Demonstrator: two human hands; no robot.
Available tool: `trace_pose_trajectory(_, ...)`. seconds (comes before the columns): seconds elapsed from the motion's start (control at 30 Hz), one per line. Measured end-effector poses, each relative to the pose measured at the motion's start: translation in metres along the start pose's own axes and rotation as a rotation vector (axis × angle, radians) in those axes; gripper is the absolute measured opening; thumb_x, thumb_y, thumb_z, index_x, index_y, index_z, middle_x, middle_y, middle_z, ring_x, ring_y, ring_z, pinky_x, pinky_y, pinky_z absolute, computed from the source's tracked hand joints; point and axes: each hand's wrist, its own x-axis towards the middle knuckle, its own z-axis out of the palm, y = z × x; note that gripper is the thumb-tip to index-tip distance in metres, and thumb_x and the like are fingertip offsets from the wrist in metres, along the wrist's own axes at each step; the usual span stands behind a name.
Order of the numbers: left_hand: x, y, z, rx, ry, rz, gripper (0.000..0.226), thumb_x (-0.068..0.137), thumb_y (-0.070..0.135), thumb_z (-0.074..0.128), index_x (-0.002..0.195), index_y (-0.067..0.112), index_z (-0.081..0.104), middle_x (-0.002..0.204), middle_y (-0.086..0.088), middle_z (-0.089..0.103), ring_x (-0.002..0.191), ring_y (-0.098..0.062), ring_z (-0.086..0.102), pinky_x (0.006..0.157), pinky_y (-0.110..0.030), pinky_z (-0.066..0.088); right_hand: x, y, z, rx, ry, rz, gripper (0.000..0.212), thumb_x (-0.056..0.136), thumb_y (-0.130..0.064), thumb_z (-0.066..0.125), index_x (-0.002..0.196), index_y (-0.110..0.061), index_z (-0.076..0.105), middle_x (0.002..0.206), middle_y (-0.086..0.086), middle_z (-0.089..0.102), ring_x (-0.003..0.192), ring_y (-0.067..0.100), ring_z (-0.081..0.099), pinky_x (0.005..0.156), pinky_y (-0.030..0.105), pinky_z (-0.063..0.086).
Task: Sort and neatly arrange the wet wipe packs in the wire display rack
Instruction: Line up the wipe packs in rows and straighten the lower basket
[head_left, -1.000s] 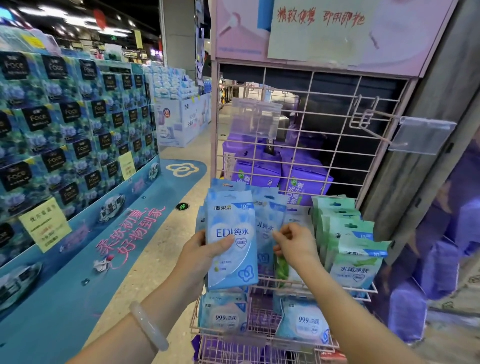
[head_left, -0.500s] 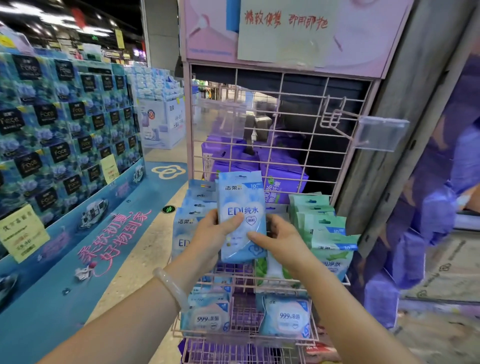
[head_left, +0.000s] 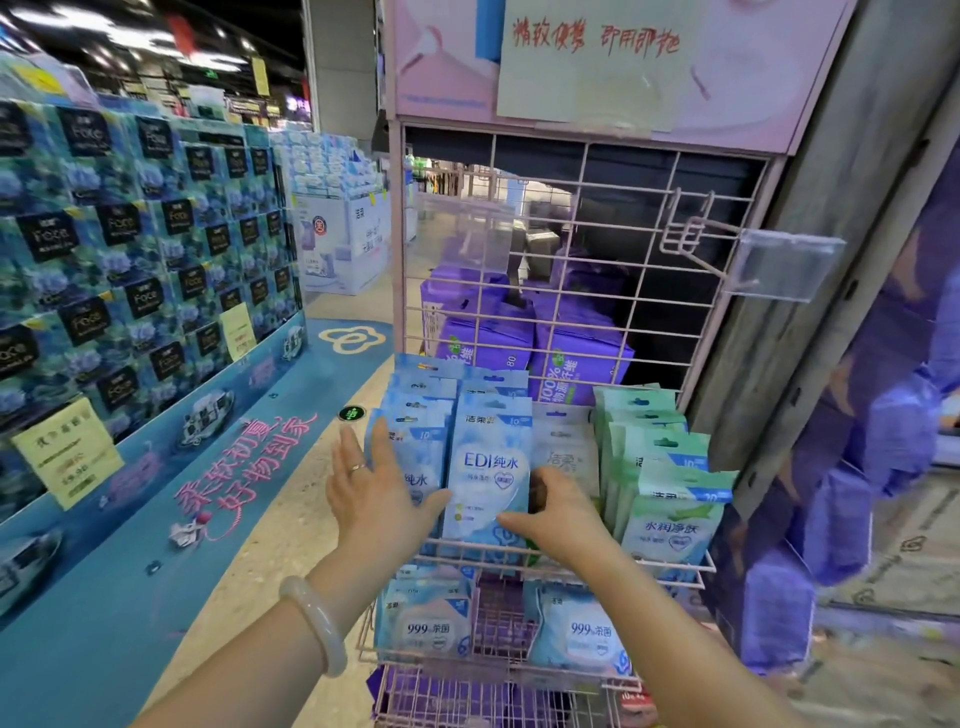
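A pink wire display rack (head_left: 587, 234) carries an upper basket of upright wet wipe packs. A blue "EDI" pack (head_left: 491, 467) stands at the front of the middle row. My right hand (head_left: 558, 514) pinches its lower right edge, thumb on the face and fingers behind. With fingers straight and spread, my left hand (head_left: 371, 486) rests flat against the left stack of blue packs (head_left: 421, 415). A pale pack (head_left: 566, 452) stands behind my right hand. Green packs (head_left: 670, 519) fill the right row. Two "999" packs (head_left: 426, 621) lie in the lower basket.
A wall of blue tissue boxes (head_left: 130, 260) lines the aisle on the left. Purple packs (head_left: 571, 358) sit behind the wire grid. A clear tag holder (head_left: 784, 265) juts out on a hook at the upper right, beside a wooden pillar (head_left: 841, 182).
The blue EDI pack went from being held up in my left hand into the middle row of the basket. My left hand let go and now lies flat on the left stack.
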Motion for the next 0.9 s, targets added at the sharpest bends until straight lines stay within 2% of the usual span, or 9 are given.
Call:
trace_pose_trajectory(0.1, 0.002, -0.003, 0.000, 0.026, 0.011, 0.133, 0.092, 0.080, 0.053, 0.059, 0.147, 0.020, 0.006, 0.157, -0.013, -0.013, 0.144, -0.028, -0.015, 0.115, -0.041, 0.002, 0.002, -0.005, 0.000, -0.003, -0.007, 0.006, 0.039, 0.072, -0.020, 0.075, 0.101, -0.020, 0.048, 0.108, 0.001, 0.063, 0.093, 0.016, 0.062, 0.073, 0.027, 0.050)
trace_pose_trajectory(0.2, 0.008, 0.012, 0.004, 0.031, -0.051, 0.337, 0.077, 0.084, 0.049, 0.056, 0.145, 0.018, 0.021, 0.159, -0.008, 0.002, 0.145, -0.022, -0.012, 0.115, -0.033, -0.002, 0.005, -0.010, -0.007, -0.089, -0.068, 0.019, 0.039, 0.071, -0.019, 0.075, 0.100, -0.019, 0.049, 0.104, 0.002, 0.063, 0.094, 0.019, 0.061, 0.080, 0.033, 0.051)
trace_pose_trajectory(0.3, 0.013, 0.030, 0.009, 0.069, -0.144, 0.418, 0.082, 0.082, 0.049, 0.058, 0.146, 0.020, 0.015, 0.159, -0.008, -0.001, 0.145, -0.023, -0.011, 0.115, -0.035, -0.001, 0.009, -0.014, -0.016, -0.156, -0.174, 0.037, 0.035, 0.074, -0.019, 0.073, 0.103, -0.015, 0.053, 0.098, 0.003, 0.063, 0.090, 0.020, 0.061, 0.081, 0.035, 0.053)
trace_pose_trajectory(0.37, 0.015, 0.037, 0.013, 0.165, -0.202, 0.427, 0.090, 0.081, 0.051, 0.059, 0.148, 0.023, 0.005, 0.158, -0.009, -0.008, 0.145, -0.025, -0.011, 0.116, -0.040, -0.001, 0.013, -0.018, -0.021, -0.114, -0.145, 0.044, 0.031, 0.080, -0.025, 0.068, 0.103, -0.007, 0.058, 0.091, 0.006, 0.062, 0.076, 0.018, 0.058, 0.068, 0.031, 0.052)
trace_pose_trajectory(0.43, 0.017, 0.038, 0.016, 0.189, -0.206, 0.409, 0.095, 0.078, 0.051, 0.061, 0.148, 0.026, 0.001, 0.158, -0.010, -0.008, 0.145, -0.026, -0.008, 0.116, -0.041, 0.000, 0.019, -0.023, -0.026, 0.097, -0.061, 0.082, 0.039, 0.086, -0.031, 0.060, 0.112, -0.002, 0.056, 0.092, 0.009, 0.062, 0.067, 0.014, 0.056, 0.056, 0.026, 0.047)
trace_pose_trajectory(0.5, 0.021, 0.039, 0.016, 0.103, -0.163, 0.365, 0.099, 0.076, 0.050, 0.065, 0.148, 0.027, 0.002, 0.158, -0.012, -0.002, 0.145, -0.027, -0.001, 0.115, -0.039, 0.005, 0.025, -0.027, -0.027, 0.259, -0.041, 0.110, 0.045, 0.087, -0.037, 0.057, 0.115, -0.002, 0.051, 0.092, 0.009, 0.062, 0.062, 0.012, 0.054, 0.054, 0.025, 0.044)
trace_pose_trajectory(0.63, 0.036, 0.039, 0.011, 0.059, -0.150, 0.283, 0.106, 0.073, 0.051, 0.068, 0.148, 0.019, 0.000, 0.156, -0.008, 0.018, 0.144, -0.025, 0.010, 0.115, -0.036, 0.011, 0.033, -0.031, -0.018, 0.183, -0.093, 0.090, 0.025, 0.077, -0.028, 0.071, 0.092, -0.015, 0.056, 0.070, -0.003, 0.059, 0.052, 0.003, 0.055, 0.044, 0.016, 0.039)
trace_pose_trajectory(0.73, 0.039, 0.036, 0.008, 0.030, -0.209, 0.296, 0.110, 0.071, 0.047, 0.072, 0.148, 0.018, -0.001, 0.154, -0.006, 0.023, 0.143, -0.025, 0.014, 0.114, -0.035, 0.014, 0.036, -0.029, -0.012, 0.232, -0.102, 0.104, 0.020, 0.070, -0.013, 0.078, 0.081, -0.014, 0.062, 0.079, 0.001, 0.067, 0.061, 0.005, 0.061, 0.048, 0.015, 0.045)
trace_pose_trajectory(0.9, 0.050, 0.038, -0.010, -0.347, -0.306, 0.358, 0.118, 0.063, 0.033, 0.082, 0.148, 0.020, 0.002, 0.156, -0.005, 0.017, 0.143, -0.022, 0.017, 0.114, -0.040, 0.024, 0.030, -0.023, -0.017, 0.340, -0.107, 0.039, 0.029, 0.069, -0.004, 0.076, 0.093, -0.012, 0.062, 0.091, 0.003, 0.069, 0.077, 0.012, 0.065, 0.061, 0.020, 0.051)
